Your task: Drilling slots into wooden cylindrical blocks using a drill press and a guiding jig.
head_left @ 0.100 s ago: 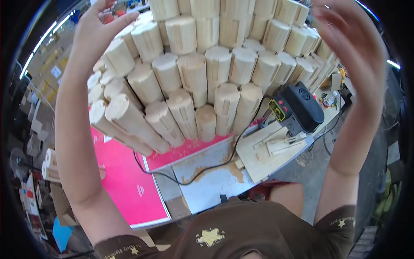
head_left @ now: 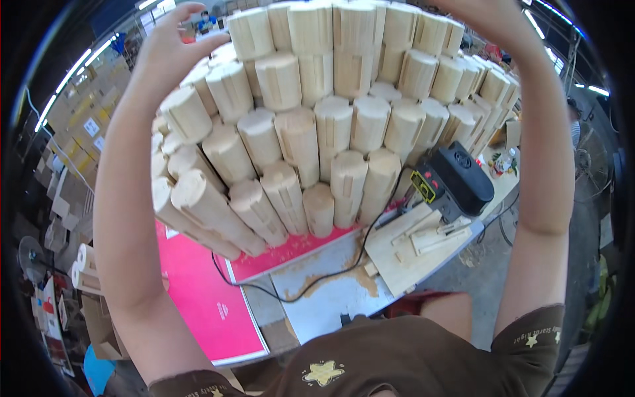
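Note:
Cylindrical pale wooden blocks [head_left: 296, 139], many with grooves down their sides, stand in stacked tiers across the middle and top of the view. Raised at the upper left, my left hand [head_left: 173, 47] has its thumb and fingers apart and holds nothing. It is beside the top of the stack, nearest the upper left blocks [head_left: 250, 34]. My right hand [head_left: 493, 16] reaches over the upper right of the stack. The top edge cuts it off, so its fingers and whatever they touch are mostly hidden.
A black-headed bench machine [head_left: 460, 178] stands at the right on a wooden board [head_left: 393, 268]. Its black cable [head_left: 284, 300] loops over the white tabletop [head_left: 311, 324] and sawdust. Pink sheets [head_left: 205, 298] lie left. A plastic bottle [head_left: 504, 161] stands behind the machine; a fan [head_left: 32, 255] is far left.
The whole view has tilted, so the stack and table sit lower in it. My right hand has moved up and inward over the stack. My left hand stays raised, fingers apart.

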Motion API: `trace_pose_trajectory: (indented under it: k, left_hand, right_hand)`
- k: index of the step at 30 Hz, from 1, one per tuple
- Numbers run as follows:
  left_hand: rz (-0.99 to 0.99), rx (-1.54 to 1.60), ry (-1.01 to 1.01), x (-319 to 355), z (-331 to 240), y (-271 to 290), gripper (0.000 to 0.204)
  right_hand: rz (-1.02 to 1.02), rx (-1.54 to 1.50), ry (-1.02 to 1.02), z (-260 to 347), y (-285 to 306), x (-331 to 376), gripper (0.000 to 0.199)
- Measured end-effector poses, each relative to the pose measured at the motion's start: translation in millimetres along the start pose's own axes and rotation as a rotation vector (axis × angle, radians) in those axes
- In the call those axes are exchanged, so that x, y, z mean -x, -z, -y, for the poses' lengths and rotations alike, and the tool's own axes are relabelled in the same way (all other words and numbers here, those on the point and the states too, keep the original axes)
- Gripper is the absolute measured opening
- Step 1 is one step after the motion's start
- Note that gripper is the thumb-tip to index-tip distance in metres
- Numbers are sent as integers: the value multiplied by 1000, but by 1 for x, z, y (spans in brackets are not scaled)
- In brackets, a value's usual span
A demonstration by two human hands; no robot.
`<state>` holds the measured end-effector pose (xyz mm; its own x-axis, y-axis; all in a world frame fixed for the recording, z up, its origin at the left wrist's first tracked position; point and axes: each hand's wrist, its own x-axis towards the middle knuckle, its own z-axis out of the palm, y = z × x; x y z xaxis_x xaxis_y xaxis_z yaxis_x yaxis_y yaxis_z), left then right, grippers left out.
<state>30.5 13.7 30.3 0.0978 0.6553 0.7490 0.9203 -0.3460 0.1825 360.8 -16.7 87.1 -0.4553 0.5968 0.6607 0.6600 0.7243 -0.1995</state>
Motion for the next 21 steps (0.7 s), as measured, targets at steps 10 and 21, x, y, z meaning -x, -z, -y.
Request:
trace_pose_trajectory:
  k: [10, 21]
  left_hand:
    - [376, -49, 69, -108, 26, -62, 66]
    - [722, -200, 310, -161, 7, -113, 105]
  right_hand:
    - [503, 257, -43, -112, -93, -123, 73]
    - [550, 381, -302, -107, -142, -139, 101]
